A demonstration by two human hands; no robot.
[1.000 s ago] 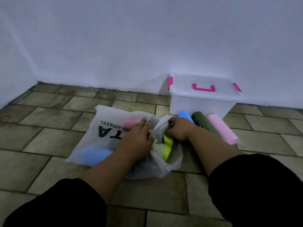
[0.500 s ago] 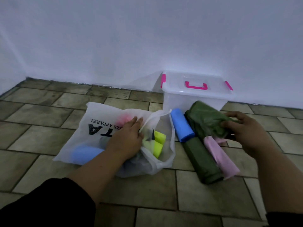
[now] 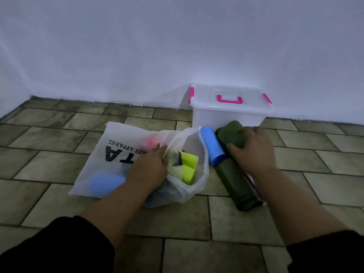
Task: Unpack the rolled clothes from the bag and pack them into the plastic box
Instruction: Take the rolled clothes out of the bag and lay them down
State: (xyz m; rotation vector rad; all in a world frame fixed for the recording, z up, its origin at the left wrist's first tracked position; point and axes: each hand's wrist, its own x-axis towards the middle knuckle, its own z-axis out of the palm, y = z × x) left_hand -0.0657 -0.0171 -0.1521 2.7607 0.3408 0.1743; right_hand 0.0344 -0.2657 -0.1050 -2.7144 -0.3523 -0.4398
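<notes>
On a tiled floor [image 3: 49,138] by a white wall, a person's right hand [image 3: 252,148] clasps a dark green clothes roll [image 3: 232,133] at about 1 o'clock in the frame, setting it beside a blue roll [image 3: 212,147] and across the top of a longer green roll [image 3: 238,184], just in front of the clear plastic box [image 3: 226,117], whose pink-latched lid [image 3: 229,95] is shut. The left hand [image 3: 147,168], near centre, pinches the rim of the white apparel bag [image 3: 110,154], holding its mouth wide; yellow-green rolls [image 3: 188,166] show inside, with pink and blue shapes visible through the fabric towards 10 o'clock. A sliver of pink cloth peeks out beneath the right wrist. The step likely goes best if the roll is laid down snug against its neighbours so it does not unfurl, while the bag stays propped open.
</notes>
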